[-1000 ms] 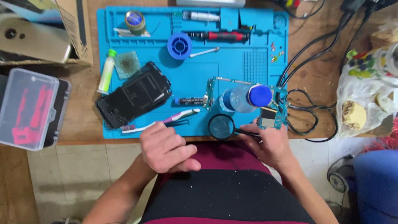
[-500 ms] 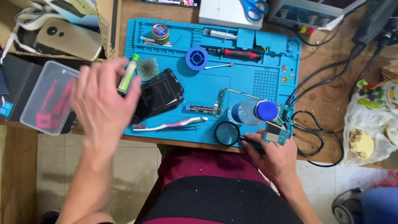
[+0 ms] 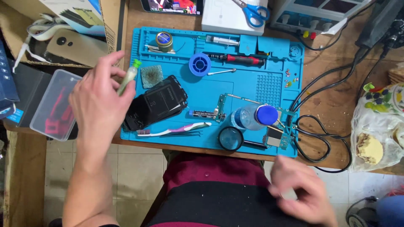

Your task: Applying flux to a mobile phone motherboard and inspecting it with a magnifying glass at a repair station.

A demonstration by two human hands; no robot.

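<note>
By the fingers (image 3: 110,69), a translucent plastic tube (image 3: 127,79) with a glossy green cap; beyond it, a matt blue rubbery mat (image 3: 252,80) on the worn wooden tabletop (image 3: 328,59).

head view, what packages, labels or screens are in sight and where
Phone screen: top edge, lit, multicoloured picture.
Cardboard box: top left, brown, blue and white printed panel.
Clear plastic case: left of the blue mat, rectangular, pink inside.
Green-capped tube: in the left hand, pale.
Plastic bag: right edge, translucent.
</note>
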